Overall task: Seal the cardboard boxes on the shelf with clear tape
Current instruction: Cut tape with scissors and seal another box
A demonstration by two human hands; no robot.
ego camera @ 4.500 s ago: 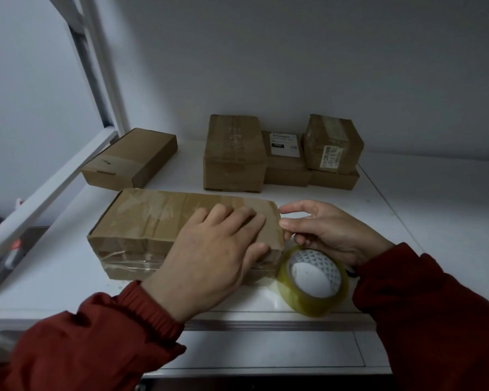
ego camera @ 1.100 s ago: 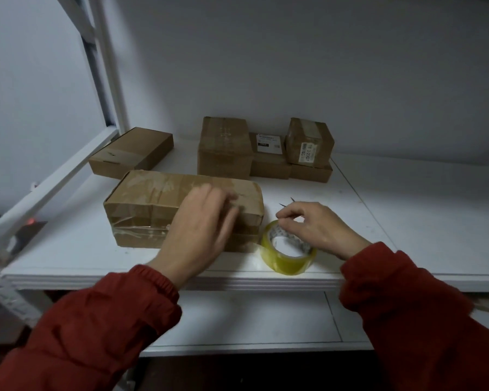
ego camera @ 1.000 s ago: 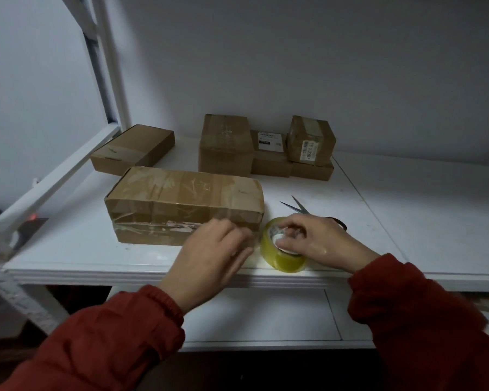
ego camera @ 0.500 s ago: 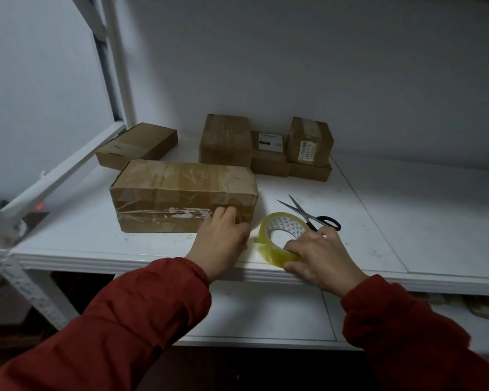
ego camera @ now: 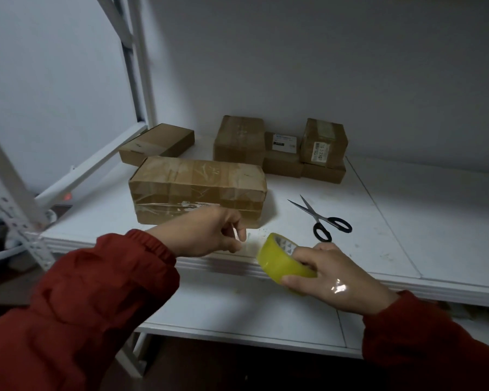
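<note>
A long cardboard box, wrapped in clear tape, lies on the white shelf in front of me. My right hand grips the yellowish roll of clear tape, lifted just off the shelf's front edge. My left hand is just left of the roll, below the box's front face, and pinches the free end of the tape between thumb and fingers. A short clear strip stretches between that hand and the roll.
Black-handled scissors lie open on the shelf right of the long box. A flat box sits at the back left, and a cluster of several boxes stands against the wall. A white shelf upright rises at left.
My left hand left the box's front face and took the tape end. My right hand lifted the roll off the shelf and drew it toward the front edge.
</note>
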